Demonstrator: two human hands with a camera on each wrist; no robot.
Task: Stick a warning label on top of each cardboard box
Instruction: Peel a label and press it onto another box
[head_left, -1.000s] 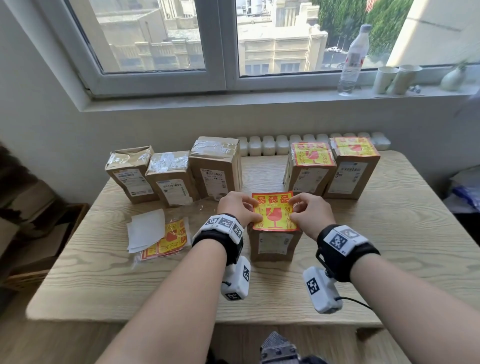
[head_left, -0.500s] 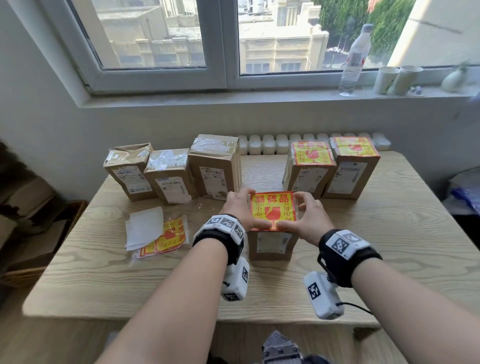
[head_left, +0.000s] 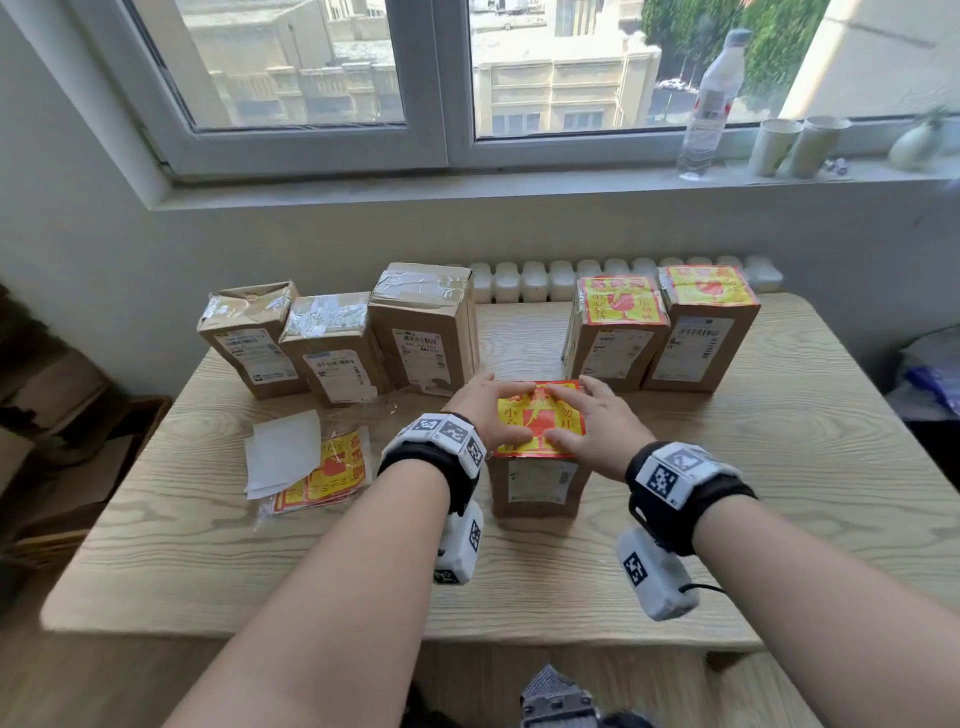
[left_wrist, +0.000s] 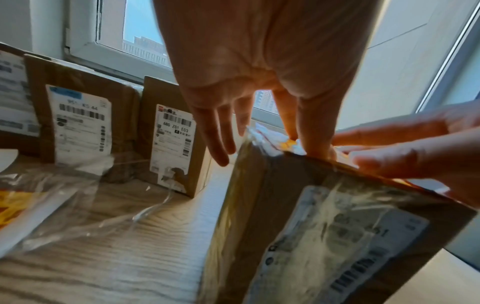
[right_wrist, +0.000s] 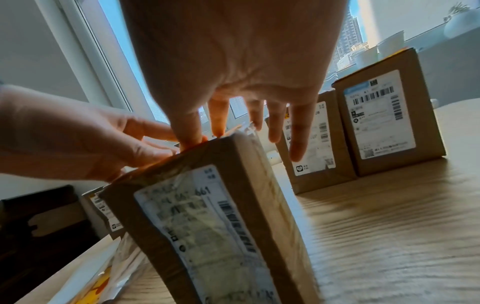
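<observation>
Both hands lie flat with straight fingers on the label (head_left: 540, 422) in the head view: the left hand (head_left: 485, 410) presses its left half, the right hand (head_left: 592, 426) its right half, neither gripping anything. That label sits on top of the near box (head_left: 535, 486), which stands upright at the middle of the tabletop (head_left: 779, 467). Behind it to the right stand two labelled boxes (head_left: 660, 332); to the left stand three bare boxes (head_left: 337, 338), their tops taped and with no sticker. A pile of spare labels (head_left: 332, 473) with white backing paper lies on the left of the tabletop

From the left wrist view, the left hand (left_wrist: 259, 82) reaches down with spread fingers (left_wrist: 317, 131), some touching the box top, the outer ones hanging past its left edge. The box (left_wrist: 311, 226) shows glossy tape over its shipping slip

From the right wrist view, the right hand (right_wrist: 233, 72) has its fingertips (right_wrist: 192, 133) on the top edge of the box (right_wrist: 207, 226), the other hand meeting it from the left

Judging by its look, the label is thin, limp film that will crease or trap air, so it likely wants smoothing from the centre outward and over the corners. The box seems light and tall for its base, stiff cardboard with slick tape; it could tip under a sideways push, so pressing straight down is safer, and moving it is best done by its two broad faces
</observation>
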